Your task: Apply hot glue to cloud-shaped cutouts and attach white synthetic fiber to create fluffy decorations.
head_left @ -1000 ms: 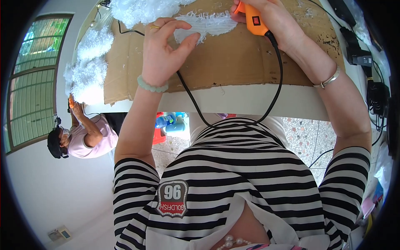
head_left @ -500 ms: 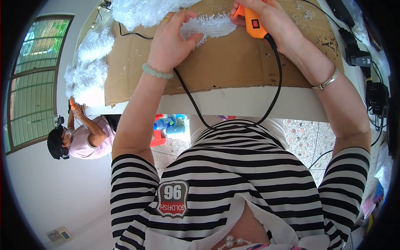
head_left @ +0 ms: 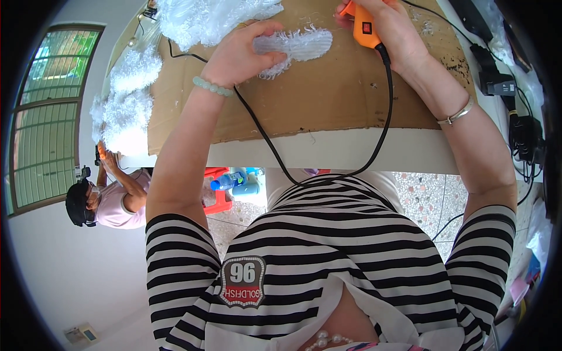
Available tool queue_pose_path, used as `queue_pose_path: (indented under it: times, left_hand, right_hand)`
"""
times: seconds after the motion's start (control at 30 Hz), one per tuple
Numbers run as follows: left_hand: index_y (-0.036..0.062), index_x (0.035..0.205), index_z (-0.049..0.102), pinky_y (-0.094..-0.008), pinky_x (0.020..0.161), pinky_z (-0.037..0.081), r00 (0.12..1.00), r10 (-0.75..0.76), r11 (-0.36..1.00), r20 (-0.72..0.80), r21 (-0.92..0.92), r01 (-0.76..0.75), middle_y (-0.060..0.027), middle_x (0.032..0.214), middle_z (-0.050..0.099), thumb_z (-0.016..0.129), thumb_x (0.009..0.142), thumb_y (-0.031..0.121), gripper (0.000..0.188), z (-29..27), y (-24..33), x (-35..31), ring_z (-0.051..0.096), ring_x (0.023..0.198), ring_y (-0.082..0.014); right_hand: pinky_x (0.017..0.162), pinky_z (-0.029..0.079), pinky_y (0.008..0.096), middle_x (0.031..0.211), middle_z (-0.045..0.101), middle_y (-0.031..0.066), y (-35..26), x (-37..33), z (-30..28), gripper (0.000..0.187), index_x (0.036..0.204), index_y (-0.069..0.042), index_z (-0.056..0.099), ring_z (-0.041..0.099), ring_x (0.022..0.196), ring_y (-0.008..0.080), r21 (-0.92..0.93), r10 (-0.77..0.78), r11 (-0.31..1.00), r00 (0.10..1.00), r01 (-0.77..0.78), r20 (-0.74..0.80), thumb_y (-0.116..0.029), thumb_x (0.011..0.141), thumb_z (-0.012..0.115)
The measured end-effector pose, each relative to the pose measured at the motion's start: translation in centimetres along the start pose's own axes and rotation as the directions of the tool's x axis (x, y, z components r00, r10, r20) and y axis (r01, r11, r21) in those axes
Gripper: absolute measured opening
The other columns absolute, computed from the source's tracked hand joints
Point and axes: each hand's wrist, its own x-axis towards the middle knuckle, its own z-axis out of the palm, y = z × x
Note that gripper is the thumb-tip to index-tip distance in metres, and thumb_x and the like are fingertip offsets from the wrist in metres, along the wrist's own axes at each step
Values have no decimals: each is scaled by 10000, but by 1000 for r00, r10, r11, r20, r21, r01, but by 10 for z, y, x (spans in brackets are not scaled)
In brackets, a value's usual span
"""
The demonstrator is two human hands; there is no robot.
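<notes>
Here, open cardboard [head_left: 328, 96] separates the fringed strip [head_left: 310, 45] from the table's edge [head_left: 339, 147].

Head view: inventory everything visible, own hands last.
Table: one, white, centre
Cardboard: one, brown, on table
Fringed strip: one, whitish, on cardboard
Fringed piles: several, whitish, upper left
Corded tool: one, orange, right of strip
Adapters: several, black, right edge
Bottle: one, blue, left of centre
Plastic item: one, red, beside bottle
Window: one, brown frame, left wall
Co-worker: one, pink top, left
Striped top: one, black-and-white, lower centre
Left hand: one, bare, touching strip
Right hand: one, bare, holding tool
</notes>
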Motion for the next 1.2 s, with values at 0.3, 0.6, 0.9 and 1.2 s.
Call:
queue_pose_path:
  times: [0.3, 0.6, 0.9, 1.2]
  left_hand:
    - [104, 1070, 624, -340, 690, 476, 992, -89, 995, 85, 49, 85, -86, 911, 601, 769, 679, 271, 449, -1, 4, 3, 587, 781, -248]
    - [69, 1025, 587, -308, 754, 463, 974, -151, 988, 166, 71, 140, -42, 868, 582, 767, 684, 203, 408, -7, 9, 12, 550, 825, -170]
    - [73, 952, 566, -357, 702, 477, 960, -63, 948, 274, 318, -28, -89, 796, 625, 767, 662, 240, 391, -19, 28, 31, 602, 793, -266]
    - [33, 935, 612, -307, 679, 478, 927, -44, 996, 373, 88, 12, -82, 761, 618, 622, 824, 129, 147, -28, 7, 43, 596, 736, -192]
  right_hand:
    - [644, 493, 283, 789, 633, 80, 11, 4, -6, 165, 976, -22, 586, 614, 702, 175, 32, -12, 999, 1000, 11, 28, -171, 923, 538]
    - [715, 540, 291, 838, 631, 71, -4, -12, 14, 184, 1005, -19, 589, 629, 749, 173, 103, 74, 990, 980, -94, 186, -185, 933, 551]
    - [726, 543, 307, 886, 609, 72, -2, -10, 21, 238, 1038, -8, 554, 610, 808, 155, -116, 16, 993, 953, 20, 301, -220, 934, 528]
    - [676, 544, 305, 830, 635, 78, -20, 7, 8, 193, 1042, -26, 567, 621, 724, 158, 72, -84, 994, 992, 78, 89, -182, 939, 522]
